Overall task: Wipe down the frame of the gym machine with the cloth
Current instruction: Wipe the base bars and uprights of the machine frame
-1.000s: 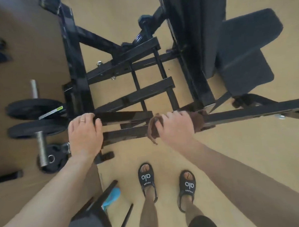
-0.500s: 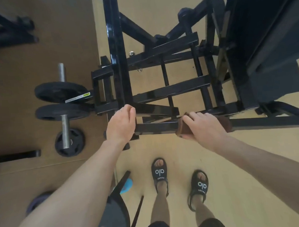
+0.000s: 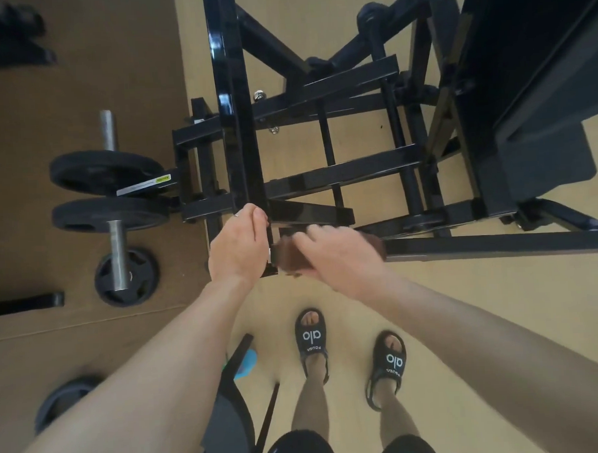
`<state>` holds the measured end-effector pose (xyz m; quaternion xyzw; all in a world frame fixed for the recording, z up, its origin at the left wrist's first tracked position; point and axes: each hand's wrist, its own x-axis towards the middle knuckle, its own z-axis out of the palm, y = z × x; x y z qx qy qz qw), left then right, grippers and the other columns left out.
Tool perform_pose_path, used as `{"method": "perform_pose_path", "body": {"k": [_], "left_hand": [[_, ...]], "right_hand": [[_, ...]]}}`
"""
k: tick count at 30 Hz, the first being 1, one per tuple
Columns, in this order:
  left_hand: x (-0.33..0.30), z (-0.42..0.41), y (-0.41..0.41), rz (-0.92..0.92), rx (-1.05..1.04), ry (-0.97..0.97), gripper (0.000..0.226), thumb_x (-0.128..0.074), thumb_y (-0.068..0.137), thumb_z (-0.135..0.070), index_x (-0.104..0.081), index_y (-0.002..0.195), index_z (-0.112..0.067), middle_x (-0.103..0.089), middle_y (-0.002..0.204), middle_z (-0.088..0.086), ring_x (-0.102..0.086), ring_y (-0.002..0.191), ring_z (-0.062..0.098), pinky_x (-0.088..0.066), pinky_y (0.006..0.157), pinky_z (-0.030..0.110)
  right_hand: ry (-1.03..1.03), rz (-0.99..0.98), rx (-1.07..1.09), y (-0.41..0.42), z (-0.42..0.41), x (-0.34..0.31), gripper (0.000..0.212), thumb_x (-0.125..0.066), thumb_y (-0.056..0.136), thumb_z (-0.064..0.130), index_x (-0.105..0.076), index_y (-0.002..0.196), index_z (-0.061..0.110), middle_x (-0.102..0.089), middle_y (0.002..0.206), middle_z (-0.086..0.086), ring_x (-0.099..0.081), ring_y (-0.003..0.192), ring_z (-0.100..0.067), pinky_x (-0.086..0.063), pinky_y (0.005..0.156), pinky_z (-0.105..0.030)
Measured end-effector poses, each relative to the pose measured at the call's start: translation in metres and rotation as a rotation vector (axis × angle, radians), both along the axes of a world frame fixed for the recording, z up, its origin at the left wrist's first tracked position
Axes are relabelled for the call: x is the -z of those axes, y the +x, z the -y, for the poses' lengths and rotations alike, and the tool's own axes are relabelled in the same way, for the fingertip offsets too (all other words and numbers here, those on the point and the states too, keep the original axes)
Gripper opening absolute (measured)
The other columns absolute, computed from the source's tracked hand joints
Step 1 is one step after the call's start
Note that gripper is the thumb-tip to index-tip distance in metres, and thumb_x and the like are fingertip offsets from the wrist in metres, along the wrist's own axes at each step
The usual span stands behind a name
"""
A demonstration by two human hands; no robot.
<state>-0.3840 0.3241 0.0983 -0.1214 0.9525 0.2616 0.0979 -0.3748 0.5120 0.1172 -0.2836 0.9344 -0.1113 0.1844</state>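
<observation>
- Right hand (image 3: 340, 255), centre of frame, blurred, fingers curled over brown cloth (image 3: 294, 259), pressing it onto black frame bar (image 3: 497, 244) of gym machine.
- Left hand (image 3: 237, 249) just left of cloth, fingers wrapped around frame's corner post (image 3: 233, 126).
- Weight plates (image 3: 107, 192) on steel sleeve, middle left.
- Black seat pad (image 3: 539, 120), upper right.
- Black slides (image 3: 311, 335) on tan floor, lower centre.
</observation>
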Motion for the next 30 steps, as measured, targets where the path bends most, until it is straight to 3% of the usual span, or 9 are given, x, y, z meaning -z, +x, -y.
{"method": "perform_pose_path", "body": {"k": [5, 9, 12, 14, 16, 19, 23, 26, 30], "left_hand": [[-0.001, 0.001, 0.0, -0.01, 0.021, 0.036, 0.04, -0.026, 0.109, -0.043, -0.062, 0.106, -0.025, -0.067, 0.093, -0.007, -0.063, 0.082, 0.011, -0.052, 0.07, 0.026], [0.001, 0.001, -0.001, -0.03, 0.027, 0.033, 0.037, -0.028, 0.109, -0.04, -0.061, 0.101, -0.026, -0.064, 0.087, -0.009, -0.061, 0.076, 0.009, -0.043, 0.061, 0.021], [0.001, 0.001, -0.002, -0.014, -0.013, 0.026, 0.033, -0.03, 0.109, -0.038, -0.058, 0.097, -0.026, -0.062, 0.084, -0.009, -0.057, 0.071, 0.007, -0.041, 0.06, 0.021], [0.0, 0.0, -0.002, -0.005, -0.018, -0.011, 0.033, -0.03, 0.109, -0.038, -0.058, 0.097, -0.025, -0.062, 0.085, -0.008, -0.057, 0.071, 0.009, -0.039, 0.059, 0.02], [-0.001, -0.001, 0.0, -0.005, -0.006, -0.037, 0.034, -0.029, 0.11, -0.038, -0.059, 0.099, -0.024, -0.063, 0.087, -0.006, -0.056, 0.072, 0.01, -0.035, 0.058, 0.017], [-0.003, -0.001, 0.001, -0.002, 0.018, -0.028, 0.037, -0.029, 0.109, -0.039, -0.061, 0.101, -0.023, -0.066, 0.092, -0.005, -0.058, 0.078, 0.011, -0.034, 0.061, 0.014], [-0.005, -0.003, 0.001, 0.003, 0.018, -0.011, 0.041, -0.03, 0.108, -0.04, -0.065, 0.107, -0.02, -0.069, 0.098, -0.001, -0.062, 0.086, 0.014, -0.047, 0.071, 0.024], [-0.007, -0.006, 0.0, -0.032, 0.026, -0.002, 0.042, -0.031, 0.108, -0.037, -0.066, 0.106, -0.016, -0.07, 0.096, 0.002, -0.064, 0.086, 0.018, -0.054, 0.078, 0.034], [-0.003, -0.006, -0.001, -0.031, 0.052, -0.05, 0.036, -0.031, 0.109, -0.032, -0.061, 0.098, -0.016, -0.065, 0.088, 0.002, -0.059, 0.079, 0.017, -0.042, 0.068, 0.028]], "right_hand": [[0.189, 0.033, 0.169, 0.009, -0.072, -0.014, 0.051, -0.07, 0.093, 0.041, -0.051, 0.137, 0.024, -0.065, 0.122, 0.002, -0.063, 0.106, -0.018, -0.049, 0.091, -0.033], [0.166, 0.018, 0.248, 0.008, 0.008, -0.006, 0.043, -0.069, 0.091, 0.023, -0.053, 0.131, 0.022, -0.063, 0.115, 0.0, -0.06, 0.107, -0.021, -0.047, 0.093, -0.036], [0.068, 0.011, 0.211, 0.005, 0.069, 0.004, 0.033, -0.068, 0.093, 0.024, -0.057, 0.124, 0.018, -0.065, 0.107, -0.003, -0.063, 0.098, -0.023, -0.049, 0.086, -0.036], [-0.005, -0.007, 0.156, 0.003, 0.067, 0.004, 0.032, -0.069, 0.092, 0.024, -0.059, 0.122, 0.018, -0.067, 0.102, -0.003, -0.065, 0.09, -0.023, -0.049, 0.077, -0.034], [-0.026, -0.009, 0.088, 0.005, 0.028, -0.004, 0.039, -0.072, 0.089, 0.027, -0.057, 0.125, 0.02, -0.067, 0.102, -0.002, -0.066, 0.089, -0.022, -0.048, 0.075, -0.034], [0.127, 0.013, 0.177, 0.006, -0.07, -0.013, 0.049, -0.073, 0.089, 0.034, -0.054, 0.133, 0.024, -0.069, 0.11, 0.003, -0.066, 0.096, -0.017, -0.05, 0.087, -0.033], [0.322, 0.01, 0.303, 0.012, -0.13, -0.015, 0.046, -0.07, 0.091, 0.038, -0.054, 0.132, 0.024, -0.068, 0.103, 0.006, -0.062, 0.089, -0.014, -0.046, 0.08, -0.027], [0.267, 0.006, 0.359, 0.012, -0.086, -0.013, 0.038, -0.072, 0.09, 0.033, -0.059, 0.124, 0.023, -0.067, 0.099, 0.004, -0.063, 0.09, -0.017, -0.049, 0.084, -0.032], [0.089, 0.078, 0.215, 0.003, 0.021, -0.005, 0.039, -0.071, 0.089, 0.031, -0.057, 0.124, 0.021, -0.067, 0.103, 0.001, -0.066, 0.094, -0.022, -0.05, 0.087, -0.037]]}}
